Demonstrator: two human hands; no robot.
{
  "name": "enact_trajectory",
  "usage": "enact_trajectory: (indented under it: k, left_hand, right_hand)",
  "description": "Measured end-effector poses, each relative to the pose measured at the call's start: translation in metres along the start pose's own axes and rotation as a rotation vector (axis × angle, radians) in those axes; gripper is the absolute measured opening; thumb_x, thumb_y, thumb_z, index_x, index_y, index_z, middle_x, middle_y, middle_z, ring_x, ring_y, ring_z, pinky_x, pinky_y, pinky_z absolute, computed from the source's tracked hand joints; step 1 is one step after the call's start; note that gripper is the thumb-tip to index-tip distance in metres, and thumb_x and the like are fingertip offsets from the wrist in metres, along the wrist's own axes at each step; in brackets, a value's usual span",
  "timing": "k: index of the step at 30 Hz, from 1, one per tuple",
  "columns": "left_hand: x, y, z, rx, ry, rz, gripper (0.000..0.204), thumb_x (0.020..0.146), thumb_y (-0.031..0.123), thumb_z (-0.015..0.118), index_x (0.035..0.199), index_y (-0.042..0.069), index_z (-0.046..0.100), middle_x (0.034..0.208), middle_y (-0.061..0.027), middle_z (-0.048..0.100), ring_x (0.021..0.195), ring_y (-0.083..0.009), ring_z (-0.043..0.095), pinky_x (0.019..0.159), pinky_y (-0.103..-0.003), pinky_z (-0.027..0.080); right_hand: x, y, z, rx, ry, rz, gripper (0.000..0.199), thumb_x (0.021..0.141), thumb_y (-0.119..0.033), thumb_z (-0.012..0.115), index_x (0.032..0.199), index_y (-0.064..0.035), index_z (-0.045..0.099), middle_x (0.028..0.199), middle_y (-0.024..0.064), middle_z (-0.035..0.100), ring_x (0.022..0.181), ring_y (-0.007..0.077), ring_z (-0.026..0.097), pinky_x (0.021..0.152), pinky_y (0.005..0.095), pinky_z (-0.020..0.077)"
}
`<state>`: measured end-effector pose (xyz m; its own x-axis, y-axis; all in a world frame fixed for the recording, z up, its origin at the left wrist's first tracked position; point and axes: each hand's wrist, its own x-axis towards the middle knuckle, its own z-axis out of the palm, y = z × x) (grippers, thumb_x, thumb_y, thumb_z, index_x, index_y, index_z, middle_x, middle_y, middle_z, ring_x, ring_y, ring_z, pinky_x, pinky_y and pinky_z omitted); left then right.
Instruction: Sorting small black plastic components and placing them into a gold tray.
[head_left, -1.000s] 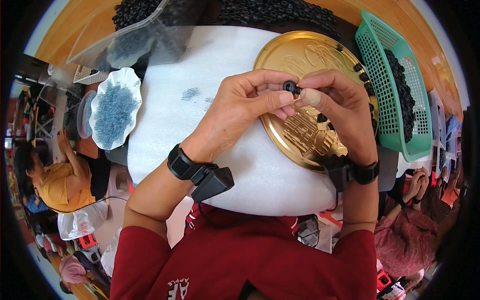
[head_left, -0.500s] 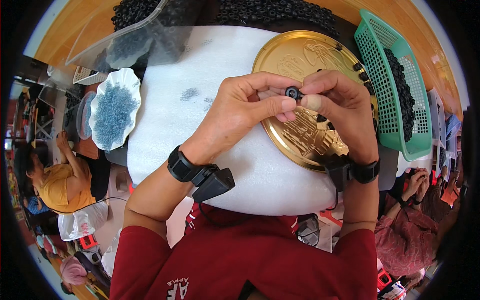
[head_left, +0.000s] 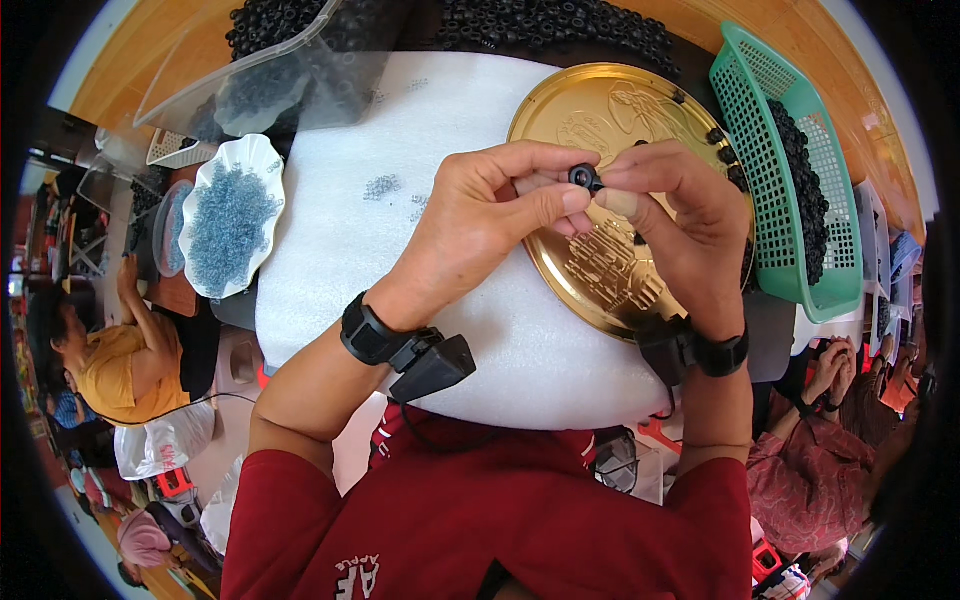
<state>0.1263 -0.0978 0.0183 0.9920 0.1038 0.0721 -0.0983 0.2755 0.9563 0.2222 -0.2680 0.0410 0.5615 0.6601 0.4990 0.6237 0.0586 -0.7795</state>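
Observation:
A small round black part [head_left: 583,176] with a hole in its face is held up over the left part of a gold embossed tray [head_left: 545,112]. My left hand [head_left: 478,205] pinches it between thumb and forefinger, the other fingers curled behind. From the other side my right hand [head_left: 690,210] has its thumb and forefinger closed against the same part. Whether the right fingertips hold a second tiny piece is hidden. Several black parts [head_left: 727,154] lie along the tray's right side. Under my forearms is a white foam pad [head_left: 330,260] with small clear rings [head_left: 381,187] on it.
At left, a white scalloped dish [head_left: 264,165] holds many bluish clear rings [head_left: 228,232]. A clear plastic box [head_left: 330,95] with black rings stands at the upper left. More black rings [head_left: 560,25] lie at the back. A green basket [head_left: 835,285] borders the tray. Other people sit on both sides.
The black part has tipped a little, so its hole faces me more. My right hand has shifted slightly left, its fingers still at the part. My left hand keeps its pinch.

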Motion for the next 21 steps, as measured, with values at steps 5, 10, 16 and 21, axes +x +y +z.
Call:
enact_trajectory:
  k: [5,10,16,21]
  left_hand:
    - [0.000,-0.001,0.000,0.038,0.010,0.028,0.032,0.089,0.006,0.064,0.119,-0.001,0.061,0.086,-0.0072,0.069,0.079,-0.0119,0.065,0.078,-0.024,0.052]
    - [-0.001,0.002,0.001,0.069,-0.022,0.036,0.033,0.087,0.003,0.065,0.119,-0.001,0.061,0.092,-0.0081,0.068,0.079,-0.0127,0.065,0.079,-0.025,0.052]
    - [-0.001,0.003,-0.003,0.253,-0.071,0.140,0.032,0.083,0.002,0.068,0.115,0.003,0.066,0.116,-0.0101,0.060,0.098,-0.0153,0.061,0.086,-0.027,0.049]
    - [0.004,-0.002,-0.004,0.301,-0.117,0.363,0.032,0.080,0.007,0.070,0.112,0.007,0.069,0.134,-0.0128,0.049,0.120,-0.0219,0.050,0.098,-0.034,0.044]
  right_hand:
    - [-0.002,-0.002,0.000,0.225,0.008,0.269,0.010,0.082,0.000,0.069,0.091,-0.0001,0.066,0.089,0.0061,0.068,0.084,0.0127,0.064,0.076,0.0240,0.0502]
    - [0.000,0.001,-0.008,0.446,-0.051,0.418,0.015,0.083,-0.003,0.071,0.096,0.0001,0.064,0.091,0.0066,0.068,0.085,0.0112,0.064,0.077,0.0228,0.0510]
    - [0.001,0.007,-0.016,0.551,-0.148,0.474,0.021,0.082,-0.006,0.072,0.098,-0.0002,0.061,0.094,0.0070,0.067,0.087,0.0124,0.065,0.079,0.0234,0.0515]
    - [0.002,0.008,-0.016,0.823,-0.301,0.578,0.028,0.083,-0.011,0.072,0.106,0.0006,0.061,0.093,0.0058,0.066,0.089,0.0147,0.066,0.082,0.0255,0.0522]
